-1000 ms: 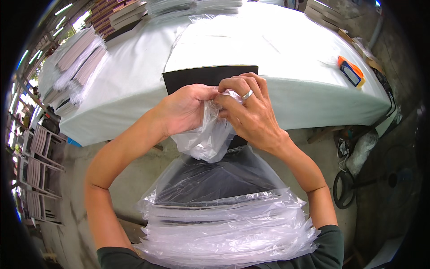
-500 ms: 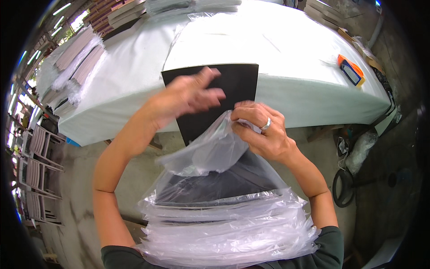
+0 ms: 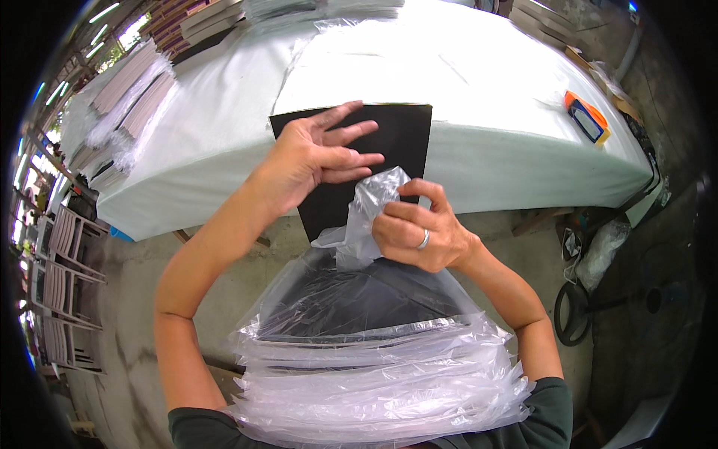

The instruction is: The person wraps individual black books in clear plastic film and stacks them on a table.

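A flat black panel [image 3: 400,135] stands tilted against the near edge of the covered table. In front of it my left hand [image 3: 310,157] hovers with fingers spread, holding nothing. My right hand [image 3: 422,228] pinches a crumpled clear plastic bag [image 3: 366,206] whose gathered end rises before the panel's lower part. Below my hands lies a pile of clear plastic bags [image 3: 381,382], close against my body. Something dark and flat [image 3: 359,295] shows through the topmost plastic. How the bag in my hand joins that pile I cannot tell.
A pale cloth covers the wide table [image 3: 508,82]. An orange and blue object [image 3: 587,118] lies near its right end. Plastic-wrapped stacks [image 3: 131,105] stand at the left, with boxes [image 3: 179,26] behind. Chairs [image 3: 71,262] line the floor at left; a black wheel-like ring [image 3: 572,313] is at right.
The plastic in my right hand has gone from a spread flap to a bunched, upright gather. My right hand has dropped slightly, and my left hand has spread its fingers.
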The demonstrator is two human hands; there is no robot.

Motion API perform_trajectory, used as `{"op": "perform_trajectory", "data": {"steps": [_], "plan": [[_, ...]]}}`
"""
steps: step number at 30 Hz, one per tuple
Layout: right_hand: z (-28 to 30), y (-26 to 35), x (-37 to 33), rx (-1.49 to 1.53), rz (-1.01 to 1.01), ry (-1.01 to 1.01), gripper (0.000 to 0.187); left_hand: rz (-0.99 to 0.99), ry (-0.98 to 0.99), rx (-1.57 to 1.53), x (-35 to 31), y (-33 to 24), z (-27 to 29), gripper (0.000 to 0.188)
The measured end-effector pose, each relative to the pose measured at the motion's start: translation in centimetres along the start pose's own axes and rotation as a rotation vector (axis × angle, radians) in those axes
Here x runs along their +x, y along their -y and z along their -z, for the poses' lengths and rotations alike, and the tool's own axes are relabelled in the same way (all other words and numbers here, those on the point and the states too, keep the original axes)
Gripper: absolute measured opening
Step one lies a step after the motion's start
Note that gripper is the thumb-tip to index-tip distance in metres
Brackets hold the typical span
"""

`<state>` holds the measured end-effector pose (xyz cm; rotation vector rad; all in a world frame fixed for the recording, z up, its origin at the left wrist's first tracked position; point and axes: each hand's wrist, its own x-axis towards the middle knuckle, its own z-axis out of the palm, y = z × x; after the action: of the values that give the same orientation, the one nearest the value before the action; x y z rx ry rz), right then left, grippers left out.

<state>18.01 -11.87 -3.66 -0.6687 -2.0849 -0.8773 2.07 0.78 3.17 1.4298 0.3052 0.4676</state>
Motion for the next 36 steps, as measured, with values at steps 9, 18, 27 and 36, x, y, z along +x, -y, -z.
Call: {"op": "perform_trajectory", "data": {"steps": [9, 18, 27, 36], "plan": [[-0.8, 0.1, -0.5, -0.082, -0.015, -0.045, 0.016, -0.017, 0.140, 0.080, -0.5, 2.1, -0.9, 0.081], [-0.7, 0.0, 0.5, -0.140, -0.162, -0.046, 0.012, 0.017, 0.061, -0.205, -0.9, 2.3, -1.6, 0.088], [0.3, 1.4, 1.2, 0.146, -0.017, 0.125, 0.014, -0.127, -0.036, -0.040, 0.3, 2.6, 1.3, 0.080], [1.2, 0.7, 1.8, 0.432, -0.396, 0.117, 0.017, -0.668, -0.565, 1.127, -0.3, -1.7, 3.5, 0.081]]}}
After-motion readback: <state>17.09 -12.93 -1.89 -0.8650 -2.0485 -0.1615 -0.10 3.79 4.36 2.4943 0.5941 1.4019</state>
